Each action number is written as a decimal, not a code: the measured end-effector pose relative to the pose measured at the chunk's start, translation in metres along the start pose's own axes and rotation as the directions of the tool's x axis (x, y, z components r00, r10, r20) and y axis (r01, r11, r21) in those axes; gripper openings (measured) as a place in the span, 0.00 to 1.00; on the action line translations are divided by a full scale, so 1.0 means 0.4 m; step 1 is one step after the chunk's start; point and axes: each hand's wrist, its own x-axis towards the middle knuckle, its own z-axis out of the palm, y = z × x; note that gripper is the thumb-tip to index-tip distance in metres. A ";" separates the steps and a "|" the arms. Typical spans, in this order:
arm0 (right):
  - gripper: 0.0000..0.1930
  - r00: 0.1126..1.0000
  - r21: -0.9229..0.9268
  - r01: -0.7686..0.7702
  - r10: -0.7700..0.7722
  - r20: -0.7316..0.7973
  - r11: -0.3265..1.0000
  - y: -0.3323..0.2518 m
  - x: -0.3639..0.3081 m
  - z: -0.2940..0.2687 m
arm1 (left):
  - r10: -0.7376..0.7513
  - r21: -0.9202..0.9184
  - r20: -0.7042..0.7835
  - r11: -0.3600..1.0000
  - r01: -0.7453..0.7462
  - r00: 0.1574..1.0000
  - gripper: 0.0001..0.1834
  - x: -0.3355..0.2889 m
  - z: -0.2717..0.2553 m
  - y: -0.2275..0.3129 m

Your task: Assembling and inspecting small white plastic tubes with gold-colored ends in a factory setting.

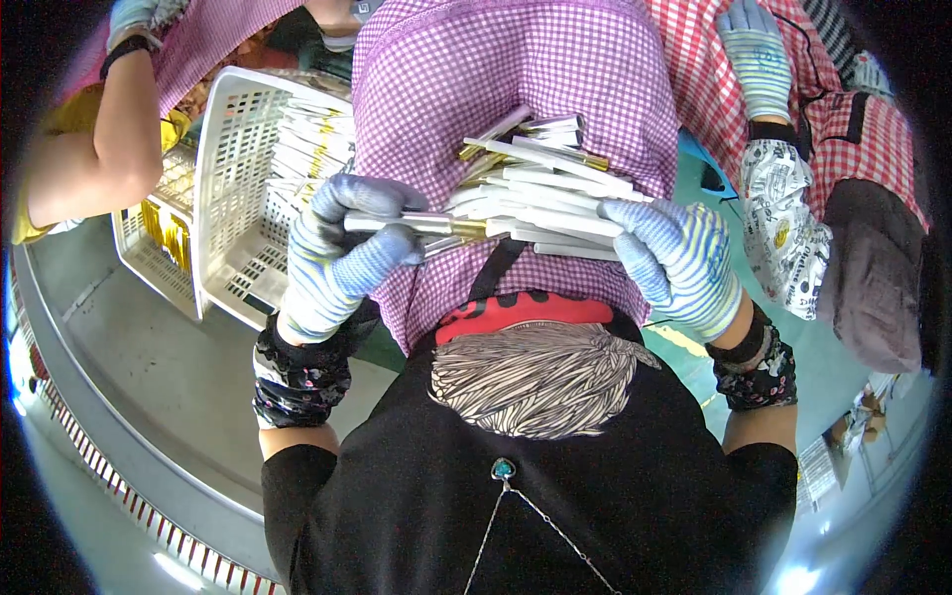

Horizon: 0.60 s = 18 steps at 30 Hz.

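Both striped knit-gloved hands, left hand (pixel 342 248) and right hand (pixel 679 263), clamped a fanned bundle of slim white gold-tipped sticks (pixel 540 193) just right of the white perforated plastic basket (pixel 233 178).

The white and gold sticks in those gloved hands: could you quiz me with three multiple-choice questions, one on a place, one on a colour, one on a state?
1. Where is the white plastic basket?
A. To the person's left, on the grey table
B. On the person's lap
C. To the person's right

2. What colour is the checked apron?
A. Green
B. Purple and white
C. Black

3. How does the right hand hold the bundle of white sticks?
A. Open, clear of them
B. Closed around one end of them
C. Flat on the table

Answers: 1 A, it stands beside the left hand. 2 B, small purple squares cover it. 3 B, gloved fingers wrap the fanned bundle.
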 end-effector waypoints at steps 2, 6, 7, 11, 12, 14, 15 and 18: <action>0.13 1.000 -0.010 0.027 -0.027 0.010 1.000 -0.008 0.009 -0.001 | 0.030 -0.009 0.018 0.999 -0.030 0.999 0.11 0.002 -0.010 -0.013; 0.13 0.998 -0.027 0.049 -0.048 0.050 0.998 -0.006 0.016 0.003 | 0.059 0.053 0.106 0.997 -0.065 0.993 0.11 0.013 -0.003 -0.005; 0.13 0.997 -0.029 0.044 -0.043 0.059 0.999 -0.004 0.019 0.003 | 0.031 0.054 0.089 0.998 -0.036 0.996 0.11 0.011 0.001 -0.002; 0.13 0.998 -0.049 0.054 -0.053 0.015 0.997 -0.004 0.028 -0.018 | 0.031 0.056 0.079 0.998 -0.035 0.996 0.11 0.013 -0.010 0.005; 0.13 0.998 -0.058 0.051 -0.048 0.043 0.997 -0.006 0.027 -0.018 | 0.021 0.075 0.092 0.997 -0.028 0.995 0.10 0.013 -0.010 0.006; 0.13 0.997 -0.052 0.068 -0.066 0.041 0.996 -0.001 0.034 -0.012 | 0.018 0.059 0.098 0.998 -0.024 0.995 0.10 0.016 -0.013 0.005; 0.14 0.996 -0.046 0.085 -0.084 0.038 0.995 0.000 0.038 -0.011 | 0.016 0.043 0.103 0.999 -0.021 0.995 0.11 0.017 -0.016 0.005; 0.13 0.989 -0.070 0.137 -0.132 0.070 0.988 -0.005 0.042 -0.027 | -0.172 0.429 0.195 0.900 0.074 0.966 0.15 0.015 -0.009 0.057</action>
